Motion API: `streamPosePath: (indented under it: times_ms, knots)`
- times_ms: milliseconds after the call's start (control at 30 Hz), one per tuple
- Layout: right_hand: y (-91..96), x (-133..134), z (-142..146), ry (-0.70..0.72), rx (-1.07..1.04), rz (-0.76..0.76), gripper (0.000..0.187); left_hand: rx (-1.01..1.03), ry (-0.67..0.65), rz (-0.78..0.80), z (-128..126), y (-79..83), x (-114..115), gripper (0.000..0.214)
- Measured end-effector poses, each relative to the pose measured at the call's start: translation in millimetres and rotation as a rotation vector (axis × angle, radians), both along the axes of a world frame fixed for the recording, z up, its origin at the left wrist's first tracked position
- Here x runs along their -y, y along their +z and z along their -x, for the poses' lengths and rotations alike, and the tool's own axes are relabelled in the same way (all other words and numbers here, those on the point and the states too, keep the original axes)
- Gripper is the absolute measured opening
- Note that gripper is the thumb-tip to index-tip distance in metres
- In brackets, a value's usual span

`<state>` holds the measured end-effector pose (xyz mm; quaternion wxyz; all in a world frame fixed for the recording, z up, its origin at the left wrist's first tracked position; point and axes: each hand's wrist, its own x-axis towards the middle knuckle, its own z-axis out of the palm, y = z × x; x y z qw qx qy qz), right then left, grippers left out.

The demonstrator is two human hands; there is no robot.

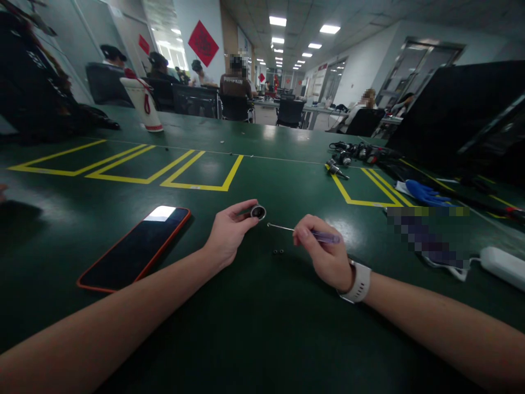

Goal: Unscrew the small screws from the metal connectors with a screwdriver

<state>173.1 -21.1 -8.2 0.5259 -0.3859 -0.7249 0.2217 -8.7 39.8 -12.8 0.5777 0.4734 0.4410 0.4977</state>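
My left hand [232, 230] pinches a small round metal part [258, 212] with a ring-shaped rim and a dark inside, its open face turned toward me. Closed around a translucent purple handle, my right hand [324, 246] holds a screwdriver [326, 237]. Its thin metal shaft points left, and the tip is just right of the round part, apart from it. Two tiny dark pieces [278, 251], perhaps nuts, lie on the green tabletop [254, 323] between and below my hands.
An orange-cased phone [135, 249] lies left of my left hand. Farther off are yellow tape outlines [194, 187], a white cup [143, 104], tools with cables [348, 153], a blue glove [424, 192] and a white device [502, 265]. People sit in the background.
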Motion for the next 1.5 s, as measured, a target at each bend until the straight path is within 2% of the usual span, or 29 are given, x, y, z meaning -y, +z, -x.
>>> streamPosePath:
  times_ms: [133,233,467,700,1167,1500]
  knots:
    - [4.6,1.4,3.4,0.076,0.19,-0.072,0.01,-0.017,0.012,0.002,-2.5,4.0,3.6,0.044]
    - [4.2,-0.6,5.3,0.068,0.288,-0.097,0.006,-0.027,0.01,-0.015,-3.7,5.2,5.2,0.044]
    - [2.0,-2.2,6.4,0.04,0.396,-0.094,0.007,-0.023,0.022,-0.054,-4.7,3.7,6.7,0.041]
    - [4.7,0.3,7.0,0.083,0.5,-0.117,0.009,-0.042,0.071,-0.094,-6.2,4.3,7.3,0.031]
    - [3.8,4.2,10.5,0.029,0.662,-0.203,0.013,-0.101,0.075,-0.109,-5.6,4.3,7.9,0.03]
    - [5.5,4.0,8.9,0.04,0.609,-0.229,0.015,-0.082,0.047,-0.123,-4.5,-1.2,6.2,0.03]
